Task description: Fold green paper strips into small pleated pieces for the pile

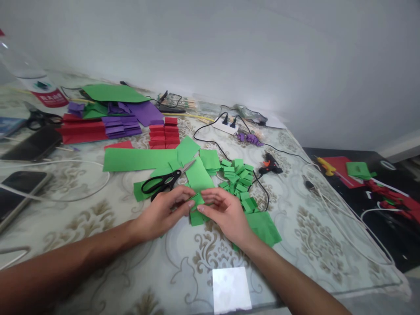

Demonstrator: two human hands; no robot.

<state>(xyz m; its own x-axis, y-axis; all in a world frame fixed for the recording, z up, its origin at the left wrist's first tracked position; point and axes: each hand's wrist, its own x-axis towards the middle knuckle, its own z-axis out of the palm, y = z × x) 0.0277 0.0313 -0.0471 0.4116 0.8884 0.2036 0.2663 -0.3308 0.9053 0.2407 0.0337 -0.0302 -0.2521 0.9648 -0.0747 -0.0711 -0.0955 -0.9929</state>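
My left hand (170, 210) and my right hand (223, 211) meet over the table, both closed on a small piece of green paper (197, 200) that shows between their fingertips. Under and beyond the fingers lie several larger green paper strips (141, 159). Black-handled scissors (170, 178) rest on those strips, just past my left hand, with the blades pointing up and right. Beyond my right hand spreads a pile of small folded green paper pieces (241, 175). A flat green sheet (264, 227) lies partly beneath my right wrist.
Red folded paper (164, 134) and purple folded paper (121, 126) lie farther back. A glue gun (271, 164) and a white power strip (225, 126) with black cords stand to the right. Phones (22, 192), white cables and a bottle (42, 85) occupy the left side.
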